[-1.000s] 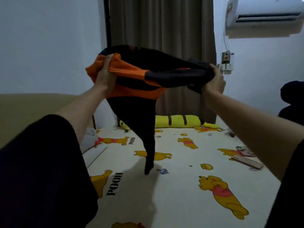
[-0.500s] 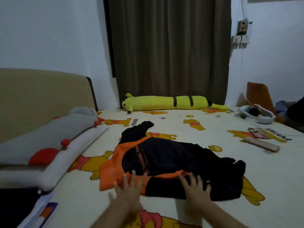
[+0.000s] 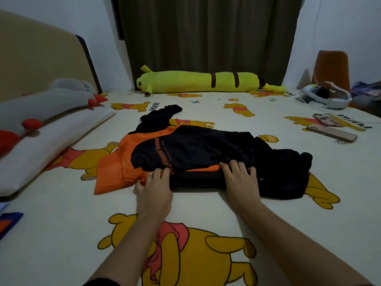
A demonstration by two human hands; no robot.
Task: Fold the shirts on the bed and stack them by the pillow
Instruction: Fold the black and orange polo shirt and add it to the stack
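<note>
Rumpled black-and-orange shirt (image 3: 198,155) under left hand (image 3: 153,190), right hand (image 3: 240,180)

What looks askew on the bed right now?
The black-and-orange shirt lies bunched, not flat: one black sleeve trails off toward the yellow plush, and the right side is rumpled. Both hands rest on its near edge.

Your shirt (image 3: 198,153) is down on the bed (image 3: 61,234) now, black with orange panels, lying crumpled and only loosely spread. One black sleeve trails away from you toward the far side of the bed. An orange part fans out on the side nearest the pillow (image 3: 51,139), which sits just beside the shirt without touching it. The black bulk is bunched up on the side away from the pillow.
</note>
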